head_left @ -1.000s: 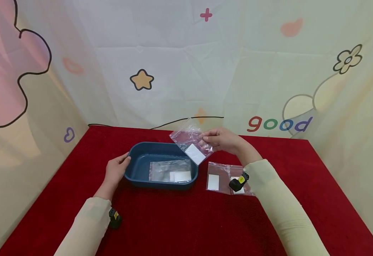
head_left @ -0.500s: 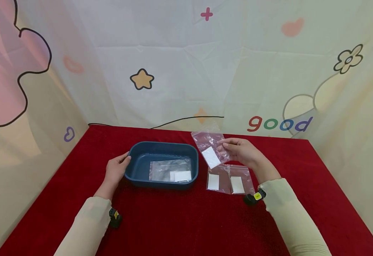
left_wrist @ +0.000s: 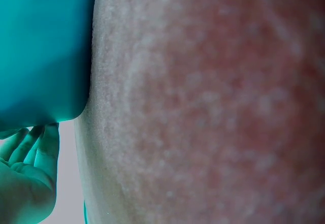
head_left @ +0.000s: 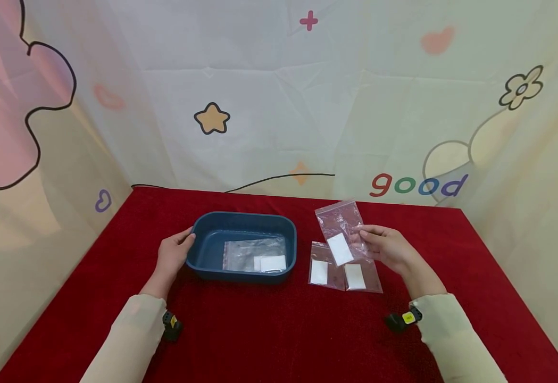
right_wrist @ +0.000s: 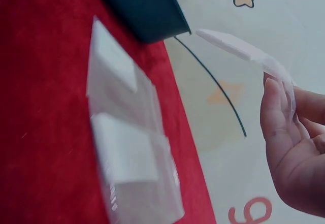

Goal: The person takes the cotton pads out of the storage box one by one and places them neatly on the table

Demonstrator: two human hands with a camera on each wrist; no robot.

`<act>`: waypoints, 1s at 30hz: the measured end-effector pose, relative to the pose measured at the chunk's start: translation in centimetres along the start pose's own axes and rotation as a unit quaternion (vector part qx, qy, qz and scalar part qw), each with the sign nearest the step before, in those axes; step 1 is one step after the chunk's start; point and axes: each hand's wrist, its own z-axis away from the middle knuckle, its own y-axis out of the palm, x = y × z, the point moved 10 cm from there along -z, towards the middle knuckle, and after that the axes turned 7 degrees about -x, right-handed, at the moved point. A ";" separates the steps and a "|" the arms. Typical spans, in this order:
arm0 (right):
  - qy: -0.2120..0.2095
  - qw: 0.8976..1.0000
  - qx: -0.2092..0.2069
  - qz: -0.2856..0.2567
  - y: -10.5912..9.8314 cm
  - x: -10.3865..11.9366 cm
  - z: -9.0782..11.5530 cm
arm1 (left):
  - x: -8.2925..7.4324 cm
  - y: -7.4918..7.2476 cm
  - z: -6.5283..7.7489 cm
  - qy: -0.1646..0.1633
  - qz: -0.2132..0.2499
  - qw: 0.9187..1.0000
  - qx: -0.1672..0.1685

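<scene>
My right hand [head_left: 391,249] pinches a clear zip-lock bag [head_left: 338,221] by its side edge, with a flat white piece inside it. In the right wrist view the held zip-lock bag [right_wrist: 231,43] appears edge-on between thumb and fingers. It hangs over two similar bags, the left bag [head_left: 319,272] and the right bag [head_left: 355,276], lying side by side on the red cloth and partly covered in the head view. My left hand [head_left: 173,254] grips the left end of a dark blue plastic bin [head_left: 240,275]; its fingertips [left_wrist: 50,132] meet the wall in the left wrist view.
Inside the bin, at its right side, lie clear bags [head_left: 247,255] with white pieces, overlapping one another. Red cloth [head_left: 259,330] covers the table. A pale printed curtain [head_left: 279,122] stands behind the table's back edge.
My right hand has carried the zip-lock bag from above the bin's right end rightward and nearer, to above the two bags on the cloth. My left hand and the bin have stayed put.
</scene>
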 end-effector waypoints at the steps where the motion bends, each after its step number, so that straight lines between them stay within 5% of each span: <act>1: 0.004 1.000 -0.003 -0.003 -0.3 -0.3 0.1 | 0.0 0.0 0.0 0.000 -0.001 1.000 -0.001; 17: 0.052 0.993 -0.012 -0.101 -5.0 -5.5 2.2 | 0.1 -0.1 -0.1 -0.002 -0.006 1.000 0.003; 30: 0.060 0.991 -0.009 -0.119 -6.9 -7.7 3.4 | 0.1 0.0 0.0 -0.008 -0.004 1.000 0.004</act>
